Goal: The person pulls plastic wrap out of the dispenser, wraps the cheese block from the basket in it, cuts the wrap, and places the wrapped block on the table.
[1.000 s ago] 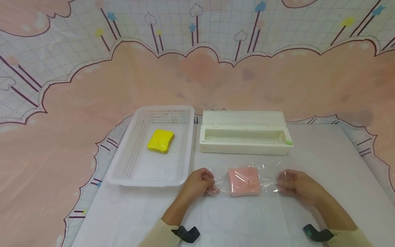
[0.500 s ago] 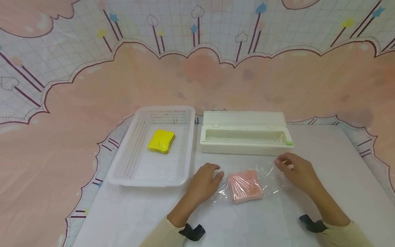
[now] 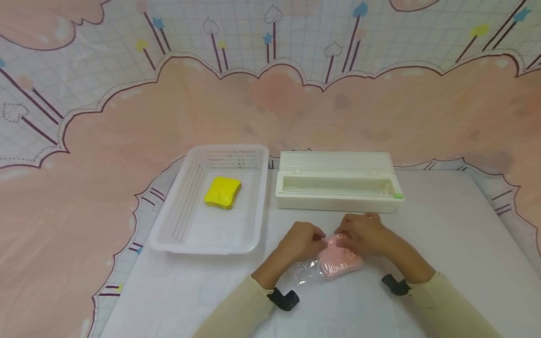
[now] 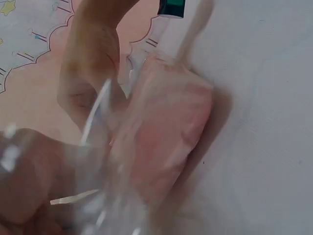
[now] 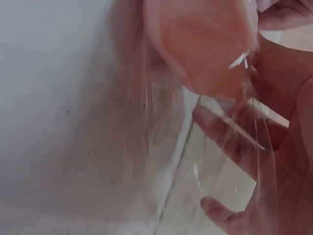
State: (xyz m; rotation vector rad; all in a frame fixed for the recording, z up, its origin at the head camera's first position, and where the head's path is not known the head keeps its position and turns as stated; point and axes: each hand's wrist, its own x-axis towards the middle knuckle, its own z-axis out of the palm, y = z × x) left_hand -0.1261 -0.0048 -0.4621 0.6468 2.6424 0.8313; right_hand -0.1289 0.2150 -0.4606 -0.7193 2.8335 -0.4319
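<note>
A soft pink square block (image 3: 340,263) wrapped in clear plastic film (image 3: 306,272) is tilted above the white table in front of me. My left hand (image 3: 301,241) pinches the wrap at the block's upper left corner. From the right, my right hand (image 3: 364,233) holds the upper edge, thumb against the top face. The left wrist view shows the broad face of the pink block (image 4: 164,127) with a shadow beside it. Loose film hangs over the lower fingers (image 5: 220,137) of my right hand in the right wrist view, and those fingers are spread.
At the left, a white perforated basket (image 3: 205,250) holds a yellow square block (image 3: 221,191). Behind my hands stands a long cream box (image 3: 338,203), its lid raised and a green piece (image 3: 398,195) at its right end. A patterned cloth (image 3: 296,112) hangs behind the table.
Both hands have let go of the film's two ends and come together at the block's upper edge. The block has turned slightly and is now tilted.
</note>
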